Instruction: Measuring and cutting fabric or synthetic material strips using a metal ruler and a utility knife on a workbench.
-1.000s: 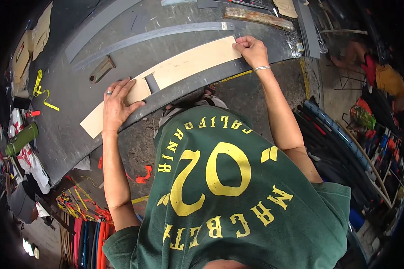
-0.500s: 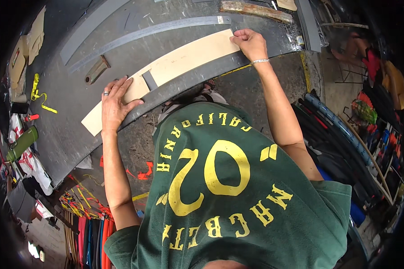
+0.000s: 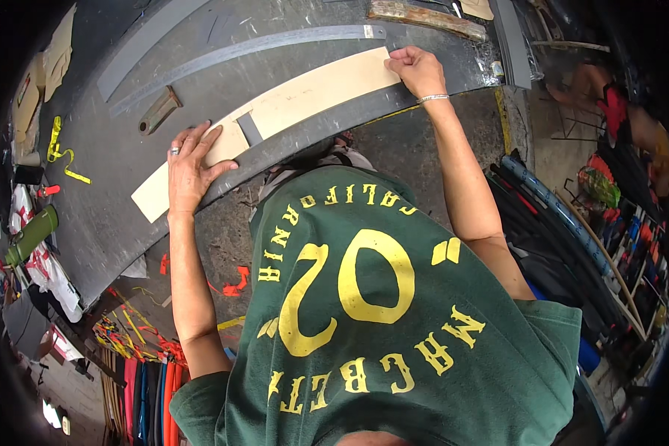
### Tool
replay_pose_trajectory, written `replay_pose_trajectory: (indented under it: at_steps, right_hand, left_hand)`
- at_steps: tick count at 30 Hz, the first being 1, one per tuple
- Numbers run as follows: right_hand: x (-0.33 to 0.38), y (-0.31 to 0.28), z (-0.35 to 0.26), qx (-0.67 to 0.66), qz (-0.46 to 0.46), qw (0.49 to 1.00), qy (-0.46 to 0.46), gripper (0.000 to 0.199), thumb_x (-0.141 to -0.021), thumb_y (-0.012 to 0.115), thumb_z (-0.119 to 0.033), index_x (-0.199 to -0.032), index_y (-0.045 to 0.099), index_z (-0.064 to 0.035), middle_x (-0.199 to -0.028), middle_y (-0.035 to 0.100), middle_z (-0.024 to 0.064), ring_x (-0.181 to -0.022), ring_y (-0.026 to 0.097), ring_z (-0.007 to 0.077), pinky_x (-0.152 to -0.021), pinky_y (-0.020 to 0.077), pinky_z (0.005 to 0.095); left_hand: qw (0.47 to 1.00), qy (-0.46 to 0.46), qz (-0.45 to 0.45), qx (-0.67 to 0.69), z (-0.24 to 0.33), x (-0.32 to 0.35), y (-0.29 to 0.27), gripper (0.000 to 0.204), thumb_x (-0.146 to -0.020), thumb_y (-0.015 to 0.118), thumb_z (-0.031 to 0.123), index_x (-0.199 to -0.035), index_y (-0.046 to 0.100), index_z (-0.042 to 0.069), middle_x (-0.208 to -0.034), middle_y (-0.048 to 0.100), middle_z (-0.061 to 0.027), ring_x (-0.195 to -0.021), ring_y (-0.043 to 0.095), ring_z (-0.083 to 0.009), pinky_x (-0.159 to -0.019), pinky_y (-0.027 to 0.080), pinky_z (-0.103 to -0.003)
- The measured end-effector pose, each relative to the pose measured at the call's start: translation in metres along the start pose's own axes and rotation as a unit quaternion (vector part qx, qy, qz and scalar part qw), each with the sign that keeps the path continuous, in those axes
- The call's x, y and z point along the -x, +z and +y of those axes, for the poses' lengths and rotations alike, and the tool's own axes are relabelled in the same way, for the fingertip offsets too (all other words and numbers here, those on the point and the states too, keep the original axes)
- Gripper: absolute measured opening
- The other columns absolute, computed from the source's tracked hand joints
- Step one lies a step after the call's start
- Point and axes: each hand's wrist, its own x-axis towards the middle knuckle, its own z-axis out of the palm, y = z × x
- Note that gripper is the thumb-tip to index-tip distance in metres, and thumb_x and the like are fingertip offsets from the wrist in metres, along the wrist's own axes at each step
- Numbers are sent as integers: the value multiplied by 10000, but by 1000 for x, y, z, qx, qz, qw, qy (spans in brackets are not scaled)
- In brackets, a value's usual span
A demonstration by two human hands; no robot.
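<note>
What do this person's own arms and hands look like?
Short, dark green sleeves leave both forearms bare. The ungloved left hand wears a silvery ring; the right hand, also ungloved, has a silvery bracelet at its wrist.

Pale strip (image 3: 229, 145) — partly under left hand (image 3: 190, 177), grey strip (image 3: 145, 48) — cropped above

1 fisheye view, head-worn, facing down, near worktable (image 3: 104, 160)

A dark green T-shirt (image 3: 431, 327) with short sleeves (image 3: 546, 338) is worn, marked with big yellow numerals (image 3: 347, 276), curved lettering (image 3: 356, 377) and slanted bars (image 3: 439, 253). Pale greyish cloth (image 3: 355, 157) is glimpsed below. A silvery bracelet (image 3: 432, 98) is worn on the right wrist (image 3: 436, 107), a ring (image 3: 175, 151) on the left hand (image 3: 191, 169).
</note>
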Motion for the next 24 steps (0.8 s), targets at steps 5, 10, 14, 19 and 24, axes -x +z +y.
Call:
replay_pose_trajectory:
  at_steps: [5,10,14,19,24]
  right_hand:
    - [-2,0,1,60,10,998,-34,314,-827,821,-316,-1049,789,-96,-929,790,78,-852,741,179,-789,557,322]
    - [-5,2,10,36,-5,999,-33,359,-871,811,-299,-1083,761,-13,-913,776,85,-822,705,132,-773,544,284]
    - [-20,2,40,16,-8,999,-42,349,-881,828,-252,-1103,748,5,-873,740,15,-752,625,69,-688,502,233]
    - [-25,-12,45,-20,-30,999,-17,321,-878,829,-292,-1057,767,-32,-840,729,1,-720,618,69,-674,496,232]
    - [-33,-25,48,-36,-35,999,-2,296,-883,831,-271,-1058,756,-44,-820,697,-24,-646,559,50,-551,429,219]
  left_hand:
    - [998,47,32,-7,-12,4,8,769,-694,808,546,-1366,681,193,-1439,616,-58,-1276,544,-357,-1085,430,-491]
    - [996,61,64,2,-15,14,14,732,-710,808,537,-1363,681,232,-1440,604,-67,-1276,553,-354,-1073,438,-497]
    - [995,43,84,17,-13,21,19,713,-737,786,565,-1381,670,282,-1474,579,-18,-1333,522,-316,-1120,399,-484]
    - [994,37,102,20,-10,19,29,650,-785,758,595,-1363,674,308,-1471,576,6,-1346,512,-279,-1145,382,-488]
    - [992,34,121,34,0,12,32,607,-814,731,612,-1333,689,301,-1434,592,32,-1322,528,-257,-1152,369,-472]
